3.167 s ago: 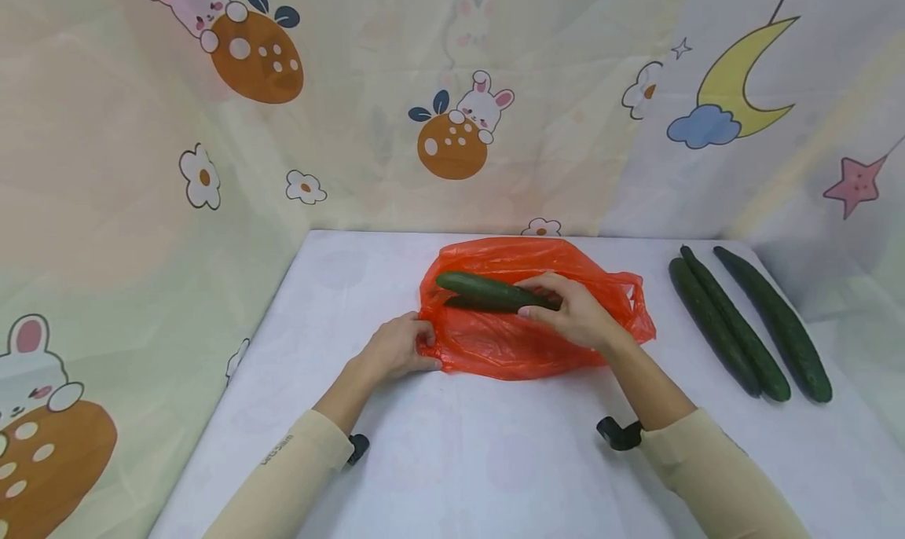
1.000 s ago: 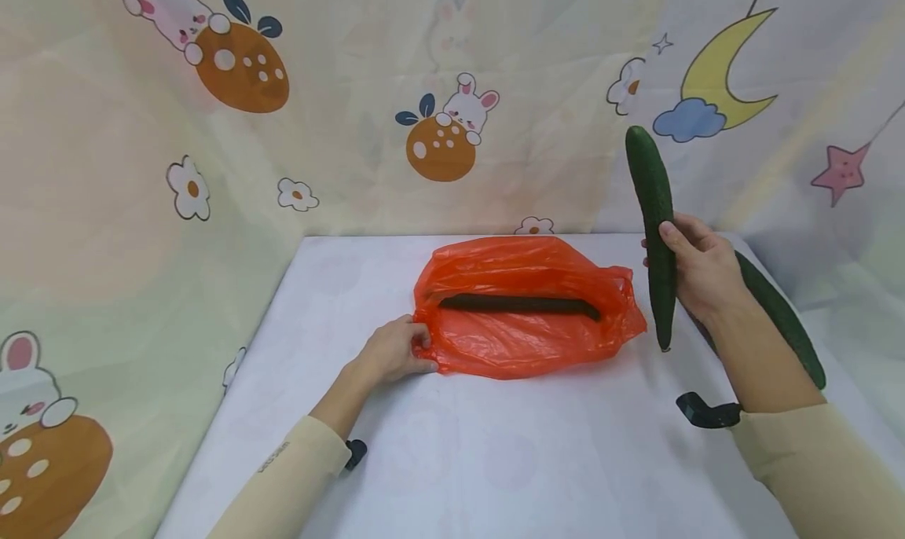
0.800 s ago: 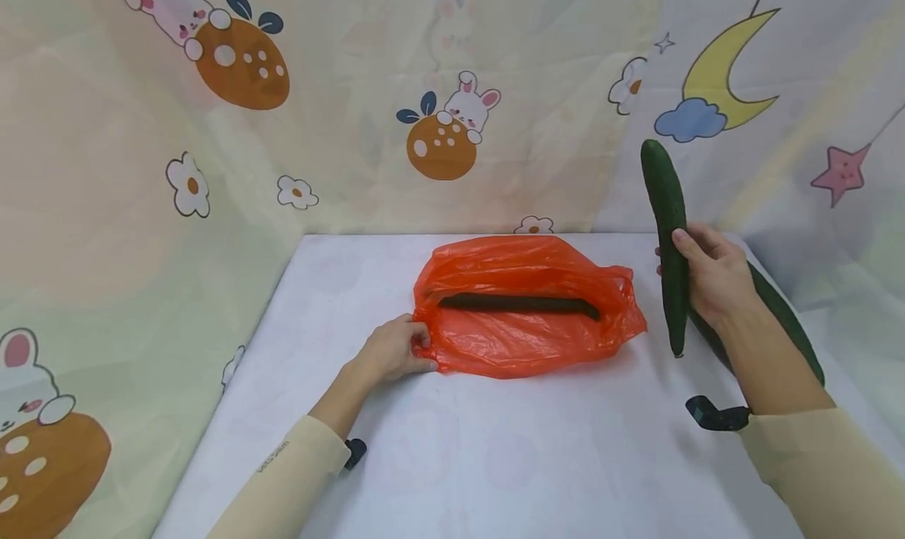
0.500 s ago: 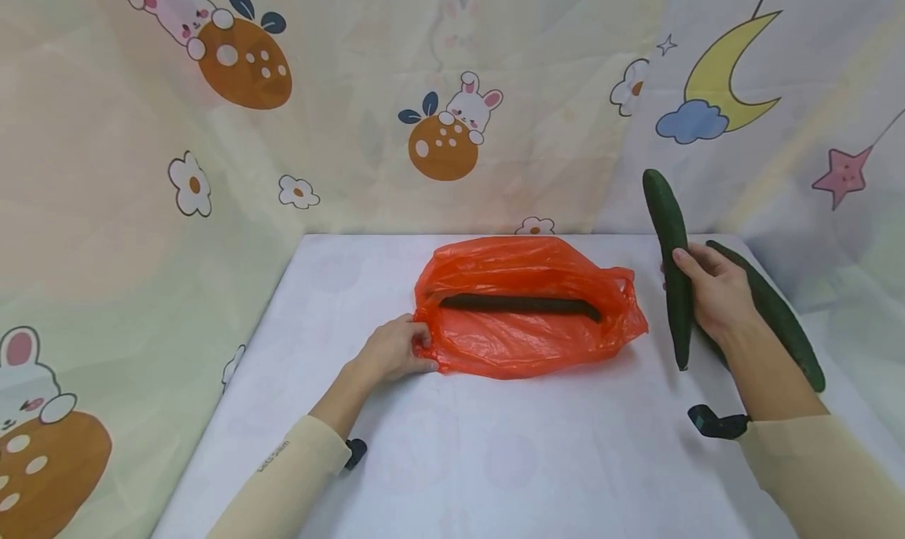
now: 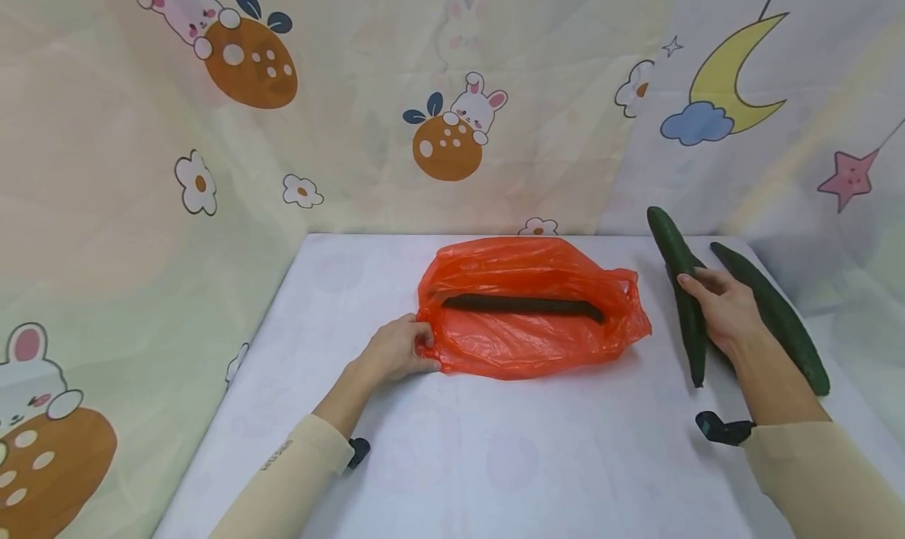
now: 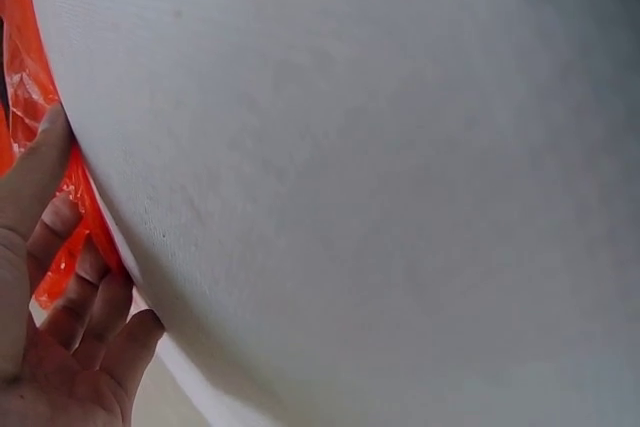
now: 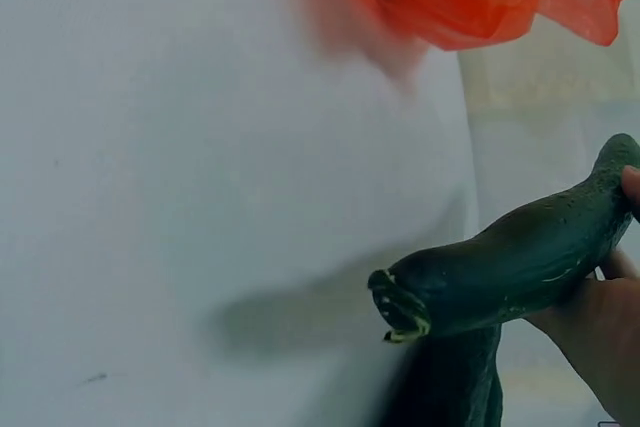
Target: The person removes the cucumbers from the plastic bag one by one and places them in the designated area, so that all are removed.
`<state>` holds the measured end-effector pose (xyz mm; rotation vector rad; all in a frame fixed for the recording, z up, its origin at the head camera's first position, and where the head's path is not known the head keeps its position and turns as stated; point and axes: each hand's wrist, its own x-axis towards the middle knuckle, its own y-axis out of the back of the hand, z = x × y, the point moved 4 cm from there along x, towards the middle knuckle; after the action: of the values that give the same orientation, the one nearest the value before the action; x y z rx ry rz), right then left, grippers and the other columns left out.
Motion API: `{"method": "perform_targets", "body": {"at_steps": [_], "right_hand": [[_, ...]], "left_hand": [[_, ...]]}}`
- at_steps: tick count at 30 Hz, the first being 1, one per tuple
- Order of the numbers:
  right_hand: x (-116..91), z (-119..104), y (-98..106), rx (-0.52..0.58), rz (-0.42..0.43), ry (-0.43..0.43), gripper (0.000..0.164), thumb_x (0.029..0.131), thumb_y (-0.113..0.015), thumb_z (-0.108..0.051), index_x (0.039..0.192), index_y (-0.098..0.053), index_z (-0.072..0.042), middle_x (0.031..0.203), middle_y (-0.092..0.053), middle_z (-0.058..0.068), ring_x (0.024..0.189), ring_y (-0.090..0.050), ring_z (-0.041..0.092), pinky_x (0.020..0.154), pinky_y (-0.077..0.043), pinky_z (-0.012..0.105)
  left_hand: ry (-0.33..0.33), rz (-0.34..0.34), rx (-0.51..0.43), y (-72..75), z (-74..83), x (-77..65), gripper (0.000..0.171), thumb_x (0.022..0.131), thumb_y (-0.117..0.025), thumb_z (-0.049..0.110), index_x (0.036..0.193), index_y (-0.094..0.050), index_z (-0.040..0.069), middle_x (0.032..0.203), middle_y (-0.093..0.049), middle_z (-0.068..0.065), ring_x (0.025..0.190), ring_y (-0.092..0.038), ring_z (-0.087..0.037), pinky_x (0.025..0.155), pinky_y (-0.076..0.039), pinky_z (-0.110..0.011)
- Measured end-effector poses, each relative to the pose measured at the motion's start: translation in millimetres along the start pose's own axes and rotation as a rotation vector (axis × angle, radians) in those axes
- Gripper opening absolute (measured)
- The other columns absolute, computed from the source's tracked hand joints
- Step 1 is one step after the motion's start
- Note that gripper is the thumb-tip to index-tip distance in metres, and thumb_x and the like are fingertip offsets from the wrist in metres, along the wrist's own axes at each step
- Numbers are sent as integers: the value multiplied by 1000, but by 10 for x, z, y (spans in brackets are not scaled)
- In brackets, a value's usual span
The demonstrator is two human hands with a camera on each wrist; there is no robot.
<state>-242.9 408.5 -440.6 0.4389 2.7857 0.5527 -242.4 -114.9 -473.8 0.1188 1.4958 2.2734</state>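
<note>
A red plastic bag (image 5: 516, 346) lies on the table with its mouth facing the head camera, and one dark green cucumber (image 5: 523, 304) shows inside it. My left hand (image 5: 392, 350) grips the bag's left edge between thumb and fingers. At the right, my right hand (image 5: 728, 309) holds another cucumber (image 5: 677, 256) round its middle, its far end tilted up. The right wrist view shows this held cucumber (image 7: 500, 272) just over a darker cucumber (image 7: 450, 382) below. Whether the two touch cannot be told. A further cucumber (image 5: 774, 319) lies to the right of the hand.
A white cloth covers the table (image 5: 481, 460). Behind and to the left hangs a curtain (image 5: 353, 130) printed with rabbits and flowers. Table surface lies between the bag and the cucumbers at the right.
My right hand has taken a cucumber out of the bag, carried it right, and lowered it towards the cucumbers there. The left hand stays on the bag's edge.
</note>
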Motion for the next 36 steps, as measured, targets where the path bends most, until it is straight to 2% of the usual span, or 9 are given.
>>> {"method": "perform_targets", "body": {"at_steps": [3, 6, 8, 11, 14, 19, 27, 30, 36], "right_hand": [[16, 72, 15, -77, -16, -17, 86, 98, -60, -56, 160, -29, -5, 142, -40, 18, 113, -45, 29, 76, -46, 25], [19, 126, 18, -123, -27, -22, 88, 99, -57, -58, 161, -25, -4, 152, -33, 27, 119, -42, 37, 80, -45, 30], [19, 158, 13, -153, -26, -13, 88, 99, -56, -57, 160, -26, -2, 152, -33, 30, 120, -41, 40, 82, -46, 35], [12, 187, 7, -206, -16, 7, 86, 101, -55, -55, 159, -27, 2, 151, -33, 33, 123, -40, 45, 93, -49, 52], [4, 198, -8, -250, -1, 29, 80, 103, -54, -48, 156, -29, 7, 150, -34, 36, 126, -38, 48, 106, -39, 64], [16, 187, -35, -325, 24, 47, 72, 106, -52, -40, 152, -31, 12, 147, -36, 39, 128, -39, 52, 108, -38, 66], [6, 187, -118, -610, 51, 87, 60, 105, -54, -35, 140, -44, 12, 138, -44, 41, 126, -40, 60, 101, -41, 71], [6, 166, -157, -642, 61, 90, 58, 104, -55, -34, 138, -44, 13, 137, -44, 42, 125, -39, 60, 101, -39, 73], [36, 113, -170, -669, 81, 72, 58, 103, -57, -31, 136, -43, 15, 131, -46, 41, 120, -40, 58, 98, -43, 71]], "left_hand": [[9, -3, -5, 2, 6, -1, 34, 79, -89, 41, 96, -65, 25, 96, -53, 2, 87, -52, -16, 70, -47, -30], [17, -5, -4, 5, 7, -2, 34, 79, -89, 41, 96, -65, 25, 96, -53, 3, 87, -52, -15, 70, -47, -29], [15, -4, -1, 3, 3, 0, 34, 79, -89, 41, 96, -65, 25, 96, -53, 3, 87, -52, -15, 70, -47, -29], [13, -3, -1, 4, 2, -1, 34, 79, -89, 42, 96, -65, 25, 96, -53, 3, 87, -52, -15, 70, -47, -29], [15, -12, -4, 3, 0, -5, 34, 79, -89, 42, 97, -65, 25, 96, -53, 2, 87, -52, -15, 70, -47, -30], [13, -5, -3, -2, 3, -12, 34, 79, -88, 42, 97, -65, 25, 96, -53, 3, 87, -52, -15, 71, -47, -29], [-2, -14, 9, -43, -7, -50, 34, 79, -89, 43, 94, -64, 26, 97, -53, 3, 87, -52, -15, 72, -47, -29], [0, -7, 13, -41, -17, -55, 33, 79, -88, 43, 94, -64, 27, 97, -53, 3, 86, -52, -14, 72, -47, -29], [-45, 27, 19, -1, 3, -35, 33, 80, -88, 43, 94, -65, 25, 97, -54, 4, 86, -52, -15, 75, -47, -31]]}}
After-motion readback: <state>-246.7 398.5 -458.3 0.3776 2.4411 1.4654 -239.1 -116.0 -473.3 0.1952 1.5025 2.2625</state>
